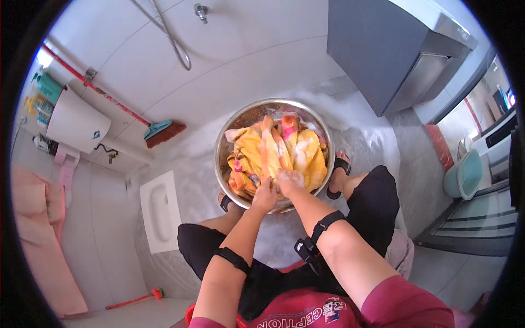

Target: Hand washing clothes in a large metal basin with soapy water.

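Observation:
Between my feet stands a round metal basin (220, 164), heaped with wet yellow cloth (249, 150) patterned in orange and pink. White suds cling to parts of the fabric. At the near side of the heap, my left hand (266, 195) is closed on a fold of the cloth. Right beside it, my right hand (289, 181), with foam on it, grips the same bunched strip, which runs up toward the far rim. The cloth's lower layers and the basin's bottom are hidden.
Foamy water covers the floor (377, 142) around the basin. A squat toilet (159, 210) lies at left, with a broom (164, 132) leaning behind it. A grey cabinet (377, 49) stands at far right; a turquoise tub (464, 174) sits near the doorway.

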`<action>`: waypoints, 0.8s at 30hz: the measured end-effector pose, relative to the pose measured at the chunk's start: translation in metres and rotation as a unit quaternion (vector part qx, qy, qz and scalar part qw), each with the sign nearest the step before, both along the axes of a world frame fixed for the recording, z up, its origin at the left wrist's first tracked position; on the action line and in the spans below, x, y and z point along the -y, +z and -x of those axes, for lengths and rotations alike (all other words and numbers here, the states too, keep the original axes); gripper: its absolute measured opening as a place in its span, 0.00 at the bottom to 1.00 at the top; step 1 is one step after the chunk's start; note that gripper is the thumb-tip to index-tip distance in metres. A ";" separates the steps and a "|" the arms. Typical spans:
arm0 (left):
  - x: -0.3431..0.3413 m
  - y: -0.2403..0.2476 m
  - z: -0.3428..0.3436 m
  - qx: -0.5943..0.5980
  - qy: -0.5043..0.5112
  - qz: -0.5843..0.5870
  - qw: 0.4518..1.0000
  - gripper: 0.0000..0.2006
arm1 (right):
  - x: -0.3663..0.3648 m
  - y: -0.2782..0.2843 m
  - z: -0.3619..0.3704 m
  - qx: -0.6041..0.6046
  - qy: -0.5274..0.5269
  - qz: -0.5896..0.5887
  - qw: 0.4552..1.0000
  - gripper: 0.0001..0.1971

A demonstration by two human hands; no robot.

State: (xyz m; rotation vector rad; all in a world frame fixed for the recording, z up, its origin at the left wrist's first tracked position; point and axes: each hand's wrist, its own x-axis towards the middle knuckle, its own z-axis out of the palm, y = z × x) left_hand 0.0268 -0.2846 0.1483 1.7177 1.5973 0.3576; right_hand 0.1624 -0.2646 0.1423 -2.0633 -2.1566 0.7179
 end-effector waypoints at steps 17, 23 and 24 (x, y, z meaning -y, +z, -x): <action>0.015 -0.005 0.004 -0.028 -0.086 0.065 0.994 0.20 | 0.038 -0.019 -0.013 -0.087 -0.039 0.076 0.993 0.18; -0.053 0.032 0.004 -0.156 -0.147 0.020 0.977 0.19 | -0.014 0.029 -0.027 -0.184 -0.038 0.018 0.982 0.19; -0.064 0.050 0.010 -0.138 -0.128 0.004 0.982 0.19 | -0.026 0.046 -0.024 -0.209 -0.031 0.001 0.977 0.18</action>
